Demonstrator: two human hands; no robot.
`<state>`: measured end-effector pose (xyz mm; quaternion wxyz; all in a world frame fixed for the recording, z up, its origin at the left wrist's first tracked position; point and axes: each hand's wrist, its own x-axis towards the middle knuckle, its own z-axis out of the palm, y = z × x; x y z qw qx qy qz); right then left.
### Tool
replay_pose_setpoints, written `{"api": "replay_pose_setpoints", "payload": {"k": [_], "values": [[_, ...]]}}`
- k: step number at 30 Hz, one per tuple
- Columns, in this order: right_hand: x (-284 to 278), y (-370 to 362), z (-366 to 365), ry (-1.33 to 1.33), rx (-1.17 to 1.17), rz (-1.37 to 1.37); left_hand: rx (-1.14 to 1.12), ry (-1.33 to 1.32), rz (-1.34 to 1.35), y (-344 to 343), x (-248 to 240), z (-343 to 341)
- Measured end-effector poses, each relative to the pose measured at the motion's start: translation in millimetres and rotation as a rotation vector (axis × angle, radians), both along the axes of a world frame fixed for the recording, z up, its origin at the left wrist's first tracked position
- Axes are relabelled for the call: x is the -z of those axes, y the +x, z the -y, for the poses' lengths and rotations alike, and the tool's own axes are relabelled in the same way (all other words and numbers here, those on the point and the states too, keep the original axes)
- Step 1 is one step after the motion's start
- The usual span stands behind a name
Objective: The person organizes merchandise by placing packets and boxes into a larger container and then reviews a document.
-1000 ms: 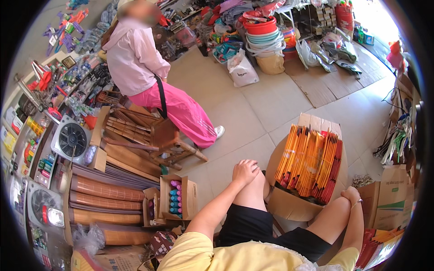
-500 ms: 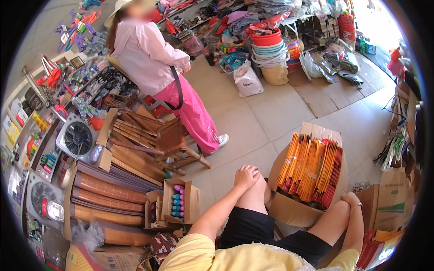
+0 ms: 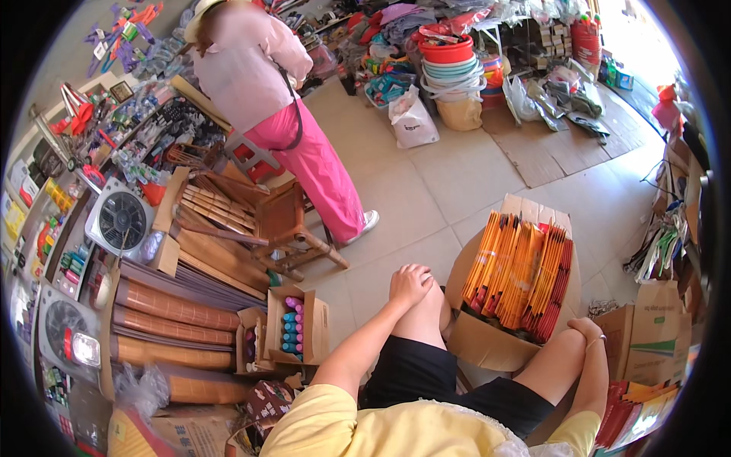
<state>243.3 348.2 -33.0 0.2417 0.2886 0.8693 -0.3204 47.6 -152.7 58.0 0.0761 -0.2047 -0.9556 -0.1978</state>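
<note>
My left hand point(image 3: 411, 286) rests over my left knee, its fingers lying along the skin with nothing in them. On the other side, my right hand point(image 3: 587, 330) lies over my right knee, also holding nothing; its fingertips are partly hidden. Between my knees stands an open cardboard box point(image 3: 499, 346). It is packed with upright orange and red flat packets point(image 3: 518, 274), some in clear wrap. Neither hand touches the packets.
A person in pink trousers point(image 3: 327, 179) stands ahead left by a wooden chair point(image 3: 293, 228). Rolled brown mats point(image 3: 179, 305) and a small box of bottles point(image 3: 316, 327) lie to my left. Stacked buckets point(image 3: 449, 72) stand ahead; cartons point(image 3: 655, 331) are at my right.
The person in pink has turned further away and leaned toward the goods at the far left. My hands stay on my knees; the whole view has shifted slightly.
</note>
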Motion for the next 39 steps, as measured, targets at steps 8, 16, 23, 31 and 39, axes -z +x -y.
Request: {"api": "replay_pose_setpoints", "payload": {"k": [8,16,23,31,39], "values": [[-33,-9,27,0.274,0.04,0.118,-0.018,0.004,-0.005,6,-2,6],[-2,-3,3,0.216,-0.069,0.118,-0.014,0.014,0.025,2,-1,1],[-22,0,13,-0.031,0.088,0.005,-0.013,0.016,0.027,-1,-5,0],[-27,-5,19,0.13,0.045,0.053,-0.001,0.037,0.014,3,-2,4],[-22,-9,20,0.274,-0.009,0.087,-0.013,0.042,0.014,3,-2,4]]}}
